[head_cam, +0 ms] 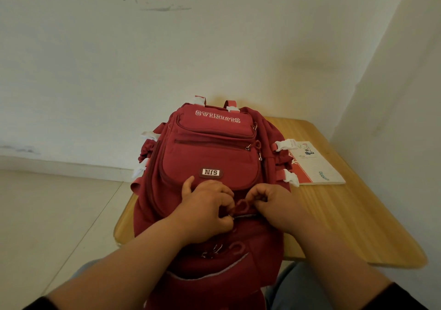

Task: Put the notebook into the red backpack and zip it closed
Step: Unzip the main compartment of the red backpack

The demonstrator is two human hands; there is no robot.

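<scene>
On desk (pixel 346 219): backpack (pixel 210 157), lying flat, top end toward person. Left hand (pixel 207 210) and right hand (pixel 274 206): both pinch red zipper pulls (pixel 242 206) at near end, apparently to open it. Notebook (pixel 315 164): still out, flat on desk, right of backpack beyond the hands, long axis running away; right hand nearer.

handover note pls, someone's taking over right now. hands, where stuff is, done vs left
Left hand: pinching a zipper pull at the near end of the red backpack.
Right hand: fingers curled on the other pull there.
Backpack lies flat on the wooden table.
Notebook still on the table, right of the backpack.
Done: nothing packed.
Left: open the zip, put the notebook in, zip closed.
</scene>
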